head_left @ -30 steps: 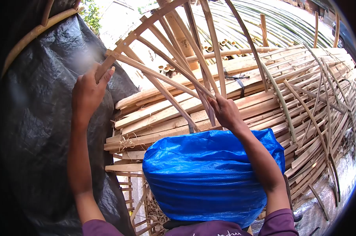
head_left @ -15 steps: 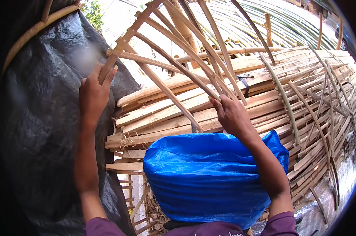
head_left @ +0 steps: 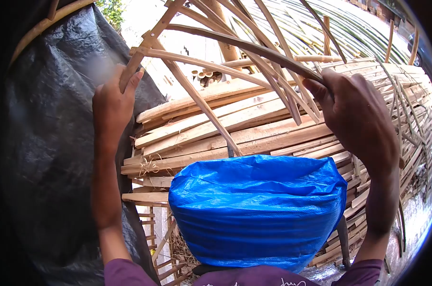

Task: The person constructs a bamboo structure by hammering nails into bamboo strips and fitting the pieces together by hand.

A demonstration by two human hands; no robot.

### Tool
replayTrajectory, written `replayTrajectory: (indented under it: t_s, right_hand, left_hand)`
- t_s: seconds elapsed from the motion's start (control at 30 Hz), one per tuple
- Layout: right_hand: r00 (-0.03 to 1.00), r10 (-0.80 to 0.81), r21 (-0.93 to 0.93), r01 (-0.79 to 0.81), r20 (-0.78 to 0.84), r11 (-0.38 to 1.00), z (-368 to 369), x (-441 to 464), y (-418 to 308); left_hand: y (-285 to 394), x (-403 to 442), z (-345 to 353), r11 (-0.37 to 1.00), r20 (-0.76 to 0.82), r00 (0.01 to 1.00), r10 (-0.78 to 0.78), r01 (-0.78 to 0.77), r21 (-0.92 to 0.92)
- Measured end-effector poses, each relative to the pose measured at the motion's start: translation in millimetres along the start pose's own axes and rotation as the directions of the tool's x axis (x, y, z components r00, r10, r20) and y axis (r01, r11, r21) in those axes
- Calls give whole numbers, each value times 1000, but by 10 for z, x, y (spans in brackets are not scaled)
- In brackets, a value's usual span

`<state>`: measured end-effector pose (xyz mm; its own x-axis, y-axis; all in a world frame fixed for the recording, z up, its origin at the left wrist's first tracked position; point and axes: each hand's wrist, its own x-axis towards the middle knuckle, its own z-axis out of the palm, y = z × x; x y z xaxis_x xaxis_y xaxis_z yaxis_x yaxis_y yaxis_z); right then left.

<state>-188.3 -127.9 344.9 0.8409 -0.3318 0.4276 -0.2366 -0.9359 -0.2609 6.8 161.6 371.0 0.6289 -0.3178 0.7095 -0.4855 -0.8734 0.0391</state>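
A slatted bamboo frame [head_left: 151,35], its strips fanning out from a flat crosspiece with small fasteners, is held up in front of me. My left hand [head_left: 115,97] grips the lower end of the crosspiece at the left. Closer to the camera, at the right, my right hand [head_left: 356,114] is closed on the end of one dark strip [head_left: 254,47], which reaches back to the crosspiece. Other strips cross behind it, over the stacked wood. Below the hands lies a blue plastic-covered bundle [head_left: 259,209], touched by neither hand.
Behind the bundle are stacked wooden planks [head_left: 216,126]. A black tarp [head_left: 58,157] hangs at the left. Long bamboo poles [head_left: 359,31] lie at the back, and thin strips [head_left: 406,109] are heaped at the right. A dark vehicle [head_left: 418,55] shows at the right edge.
My right hand has moved right and nearer the camera, with the dark strip's end swung away from the other strips. My left hand keeps its grip, slightly higher.
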Motion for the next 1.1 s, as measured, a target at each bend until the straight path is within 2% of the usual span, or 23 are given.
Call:
replayTrajectory:
  t_s: [0.07, 0.13, 0.17, 0.3, 0.4, 0.47, 0.57, 0.6, 0.63, 0.67, 0.7, 0.73, 0.77, 0.83, 0.87, 0.9, 0.93, 0.97, 1.0, 1.07, 1.1]
  right_hand:
    - [934, -253, -266, 184, -251, 946, -181, -52, 88]
    - [904, -312, -363, 197, -292, 911, -318, -59, 107]
    - [925, -280, -366, 175, -258, 914, -388, -45, 86]
    - [980, -154, -395, 94, -124, 914, -650, 58, 0]
    - [993, -94, -432, 56, -66, 900, -867, 224, -79]
    - [1000, -9, -449, 0, -19, 894, -1006, 362, -137]
    - [973, 209, -487, -138, 94, 863, -1189, 606, -247]
    - [999, -51, -377, 40, -17, 925, -1090, 657, 98]
    - [982, -161, -370, 115, -97, 922, -1006, 576, 213]
    - [1000, 8, -335, -3, 13, 942, -999, 553, 154]
    - [998, 55, -400, -47, 11, 915, -944, 443, 132]
    - [961, -208, -359, 132, -183, 924, -753, 300, 417]
    - [987, -67, -294, 22, -144, 956, -674, 178, 375]
    - [994, 92, -137, -99, -54, 986, -524, -78, 299]
    - [995, 96, -158, -98, -24, 982, -396, -160, 386]
    - [984, 177, -138, -170, 36, 976, -269, -230, 437]
    - [994, 112, -81, -112, 1, 990, -60, -348, 606]
    - [986, 160, -65, -156, 54, 986, 62, -415, 673]
    - [974, 196, 0, -198, 116, 980, 219, -473, 783]
    - [951, 243, 13, -250, 193, 968, 473, -616, 917]
    - [937, 262, 162, -302, 230, 939, 618, -687, 1033]
  left_hand:
    - [57, 14, -6, 1000, -13, 1000, 11, -12, -16]
    - [57, 33, 13, 998, -48, 997, 65, -65, -10]
    - [61, 41, 32, 993, -86, 989, 118, -119, 0]
    - [183, 62, 21, 995, -80, 992, 99, -101, -25]
    - [458, -13, -17, 988, -32, 995, 99, -102, -119]
    - [653, -53, 31, 939, -112, 950, 291, -306, -159]
    - [696, 7, 128, 943, -63, 954, 293, -299, -144]
    - [685, 37, 141, 955, -30, 963, 266, -268, -130]
    - [646, 51, 139, 956, -31, 965, 262, -263, -130]
    - [635, 59, 130, 955, -38, 964, 263, -265, -132]
    - [637, 65, 121, 956, -49, 964, 261, -265, -123]
    - [641, 61, 122, 958, -56, 964, 258, -263, -112]
    - [614, 76, 147, 959, -51, 966, 255, -260, -112]
    - [538, 207, 200, 945, -71, 950, 303, -310, -107]
    - [528, 264, 185, 945, -78, 950, 304, -311, -105]
    - [521, 304, 167, 958, -40, 960, 276, -278, -75]
    - [509, 339, 151, 969, -3, 970, 243, -243, -43]
    - [483, 374, 144, 977, 23, 977, 211, -211, -9]
    - [452, 411, 153, 977, 26, 977, 213, -213, -7]
    - [380, 528, 197, 982, 73, 979, 188, -185, -44]
    - [300, 628, 268, 983, 85, 981, 175, -170, -67]
